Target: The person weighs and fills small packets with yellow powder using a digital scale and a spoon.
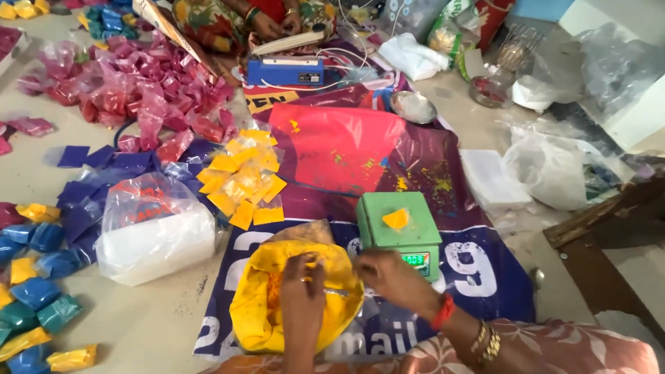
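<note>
Yellow bag (263,312): we see it lying open on the printed banner (478,270), mouth turned up toward us, its long axis running from near our lap toward the scale; yellow powder fills it.
Left hand (303,287): we reach it forward into the bag's mouth, back of the hand up, wrist straight, fingers (305,263) curled down and pinched near the far rim; what they grip we cannot tell.
Right hand (388,273): we angle it in from the right, a red band at the wrist, fingers bent toward the bag's right rim beside the scale; a thin metal handle (336,293) shows between the two hands, and we cannot tell how tightly they close.
Green scale (400,228): it stands just beyond the bag, a small yellow packet (396,219) on its top.
Surroundings: a heap of flat yellow packets (242,183) lies farther out, a clear bag of white powder (154,232) to the left, pink packets (138,90) beyond.
</note>
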